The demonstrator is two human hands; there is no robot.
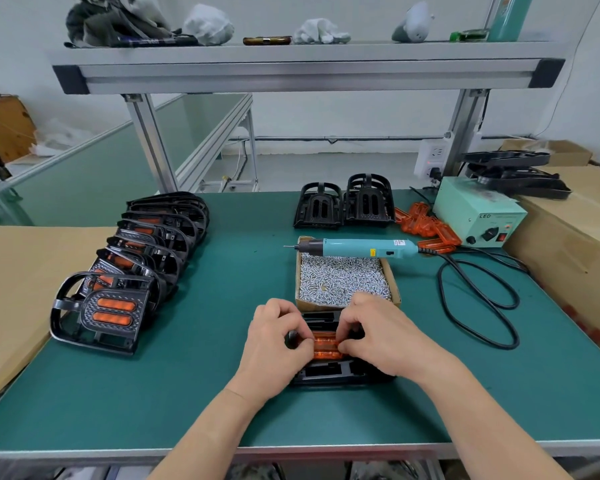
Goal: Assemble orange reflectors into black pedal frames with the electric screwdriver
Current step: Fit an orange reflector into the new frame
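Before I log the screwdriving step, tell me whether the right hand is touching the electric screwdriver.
Apart. The head view shows the right hand pinching the orange reflector, with the screw box between it and the electric screwdriver.

Left hand (274, 336) and right hand (381, 332) curl close together.

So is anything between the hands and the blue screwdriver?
Only the open screw box sits between the left hand, the right hand and the electric screwdriver lying across its far edge. It's low, so reaching over looks easy.
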